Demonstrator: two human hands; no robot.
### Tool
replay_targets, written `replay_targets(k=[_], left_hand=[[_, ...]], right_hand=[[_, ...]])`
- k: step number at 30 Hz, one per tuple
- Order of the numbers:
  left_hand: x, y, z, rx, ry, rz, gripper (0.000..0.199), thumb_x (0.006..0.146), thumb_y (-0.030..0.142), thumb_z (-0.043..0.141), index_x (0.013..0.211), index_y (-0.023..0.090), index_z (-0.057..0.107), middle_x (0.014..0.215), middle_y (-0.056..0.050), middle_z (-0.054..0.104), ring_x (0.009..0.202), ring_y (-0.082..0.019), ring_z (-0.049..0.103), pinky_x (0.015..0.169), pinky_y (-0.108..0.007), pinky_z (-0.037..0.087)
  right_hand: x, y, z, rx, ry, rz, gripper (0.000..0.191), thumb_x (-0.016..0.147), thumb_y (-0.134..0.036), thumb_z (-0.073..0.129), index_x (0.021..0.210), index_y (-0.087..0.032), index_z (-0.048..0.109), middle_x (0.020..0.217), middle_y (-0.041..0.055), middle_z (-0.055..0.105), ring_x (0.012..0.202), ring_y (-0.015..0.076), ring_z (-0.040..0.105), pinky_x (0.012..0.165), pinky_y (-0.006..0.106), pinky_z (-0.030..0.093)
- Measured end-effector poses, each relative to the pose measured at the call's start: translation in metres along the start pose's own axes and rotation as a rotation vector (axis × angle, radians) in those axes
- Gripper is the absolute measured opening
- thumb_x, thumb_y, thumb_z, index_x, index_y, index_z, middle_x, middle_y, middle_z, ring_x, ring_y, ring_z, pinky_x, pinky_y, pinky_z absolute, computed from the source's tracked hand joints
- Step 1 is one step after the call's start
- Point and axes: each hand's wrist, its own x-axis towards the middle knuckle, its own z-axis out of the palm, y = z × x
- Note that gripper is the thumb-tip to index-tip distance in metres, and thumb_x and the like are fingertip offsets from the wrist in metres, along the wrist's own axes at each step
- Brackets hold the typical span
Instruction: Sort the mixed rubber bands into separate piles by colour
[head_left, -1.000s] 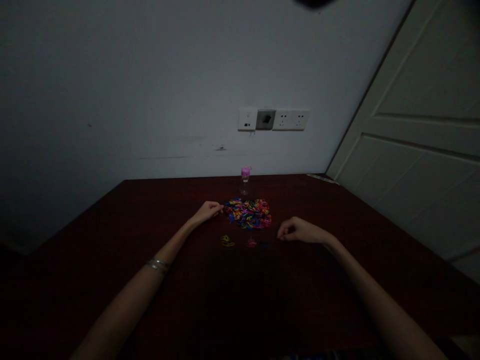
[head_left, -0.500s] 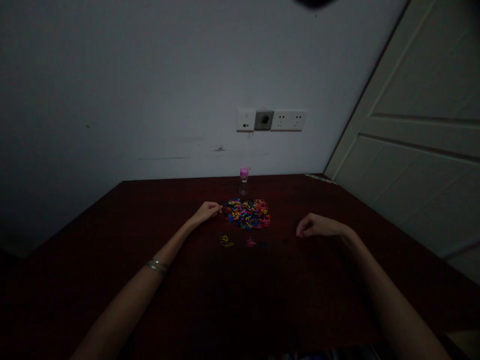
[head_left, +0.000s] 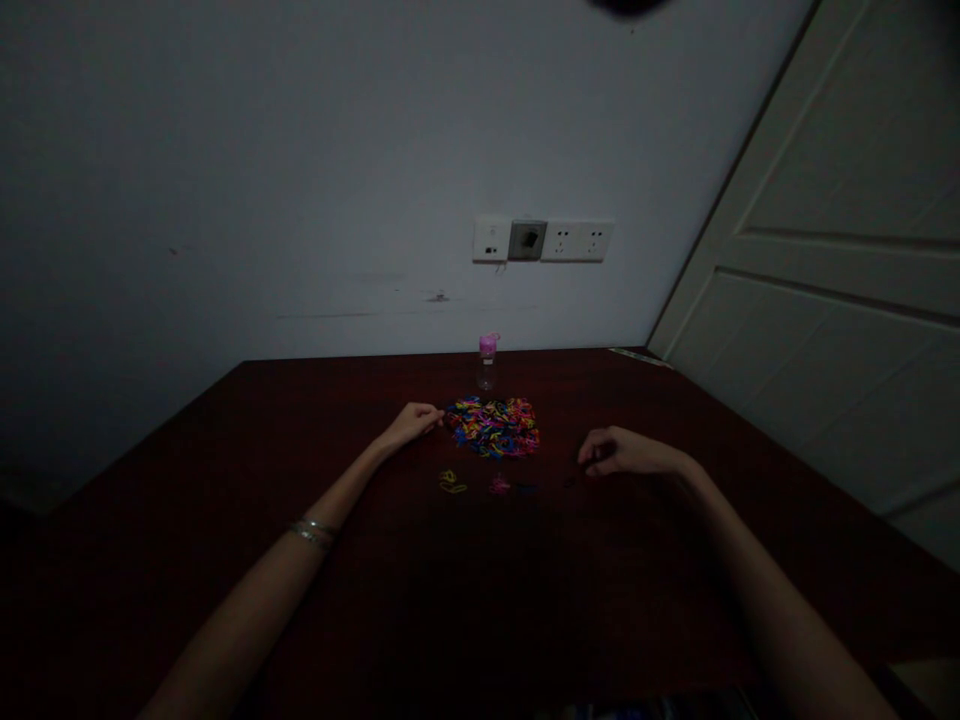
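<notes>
A pile of small, colourful rubber bands lies in the middle of the table. At its left edge is my left hand, thumb and fingers pinched together. Whatever sits between those fingertips is too small to make out. My right hand hovers to the right of the pile, fingers bent and a little apart, with nothing visible in them. In front of the pile lie yellow bands, pink bands, a few blue bands and a dark band, the last just left of my right hand.
Behind the pile stands a clear bottle with a pink lid. The dark red table meets a pale wall with sockets. A white panelled door is at the right, with a thin patterned strip at the table's back corner.
My right hand has moved a little left, towards the pile, and its fingertips have come away from the tabletop. My left hand stays at the pile's edge.
</notes>
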Motion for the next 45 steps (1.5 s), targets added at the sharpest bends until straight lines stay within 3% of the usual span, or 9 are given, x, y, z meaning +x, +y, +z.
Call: replay_targets(k=[6,20,28,33,39,45], left_hand=[[-0.004,0.007,0.001,-0.006,-0.002,-0.010,0.037,0.072,0.049,0.049,0.064,0.013,0.054,0.039,0.007,0.033,0.036,-0.005,0.026,0.039,-0.018,0.015],[-0.003,0.006,0.000,0.030,0.009,-0.017,0.039,0.071,0.051,0.049,0.064,0.012,0.055,0.041,0.006,0.033,0.038,-0.005,0.027,0.040,-0.018,0.017],[-0.004,0.006,0.000,0.014,0.008,0.000,0.039,0.071,0.050,0.049,0.064,0.012,0.055,0.041,0.006,0.034,0.038,-0.005,0.028,0.040,-0.019,0.017],[-0.005,0.008,0.001,-0.019,0.013,-0.018,0.035,0.069,0.047,0.053,0.066,0.012,0.056,0.042,0.007,0.035,0.038,-0.005,0.027,0.040,-0.019,0.017],[-0.008,0.018,0.007,0.003,-0.027,0.061,0.028,0.066,0.037,0.059,0.076,0.011,0.059,0.054,0.003,0.048,0.046,-0.006,0.035,0.044,-0.018,0.022],[-0.009,0.030,0.015,0.179,-0.045,0.169,0.024,0.069,0.032,0.055,0.078,0.010,0.062,0.050,0.005,0.040,0.047,-0.006,0.032,0.045,-0.018,0.021]], right_hand=[[0.009,-0.016,0.016,-0.069,-0.027,-0.067,0.024,0.062,-0.032,0.064,0.079,-0.016,0.067,0.084,0.0045,0.059,0.072,0.0144,0.052,0.064,0.024,0.040],[0.011,-0.027,0.020,-0.028,-0.043,-0.145,0.019,0.068,-0.030,0.058,0.075,-0.014,0.067,0.083,0.0050,0.058,0.070,0.0131,0.051,0.062,0.023,0.040],[-0.001,0.003,-0.005,0.048,0.093,-0.026,0.027,0.066,-0.036,0.058,0.080,-0.013,0.063,0.077,0.0044,0.061,0.069,0.0145,0.051,0.062,0.025,0.039],[0.013,0.018,0.007,0.098,0.235,-0.002,0.029,0.071,-0.037,0.051,0.082,-0.012,0.060,0.073,0.0036,0.058,0.064,0.0130,0.049,0.060,0.025,0.039],[0.024,-0.002,0.028,0.091,0.379,-0.090,0.027,0.074,-0.034,0.051,0.089,-0.013,0.060,0.082,0.0056,0.059,0.070,0.0140,0.051,0.064,0.027,0.042],[0.038,-0.026,0.035,0.035,0.295,-0.210,0.028,0.073,-0.037,0.056,0.089,-0.014,0.062,0.082,0.0052,0.059,0.071,0.0137,0.052,0.064,0.025,0.043]])
